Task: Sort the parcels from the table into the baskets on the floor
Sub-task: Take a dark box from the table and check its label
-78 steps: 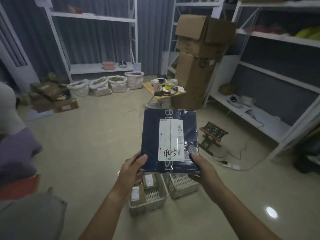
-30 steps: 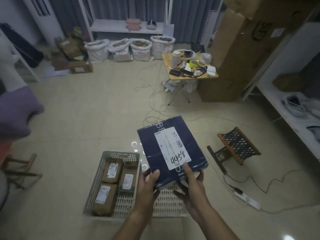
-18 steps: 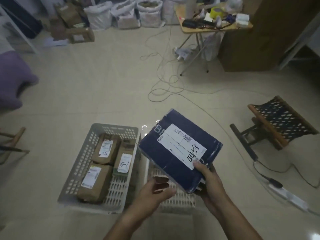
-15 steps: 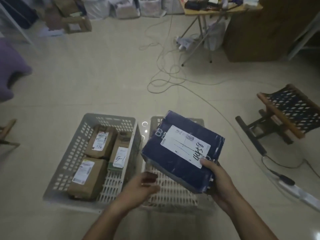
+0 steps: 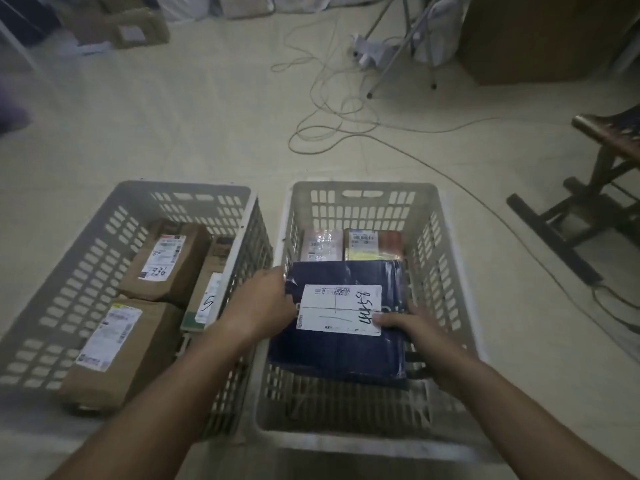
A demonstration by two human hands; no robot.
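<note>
Gripping a glossy navy flat parcel (image 5: 341, 344), left hand (image 5: 258, 306) and right hand (image 5: 412, 329), inside slotted plastic basket (image 5: 360, 202).

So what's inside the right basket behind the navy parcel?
Behind the navy parcel in the right basket, two smaller labelled parcels lie side by side at the far wall. Their near ends, and anything beneath the navy one, are covered.

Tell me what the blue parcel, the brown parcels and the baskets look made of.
Blue parcel: glossy plastic wrap, likely over a box; it wrinkles and shines. Brown parcels: matte cardboard or kraft paper, with white labels. Baskets: rigid pale plastic with moulded slots. Both hands, left and right, hold the blue parcel.
</note>
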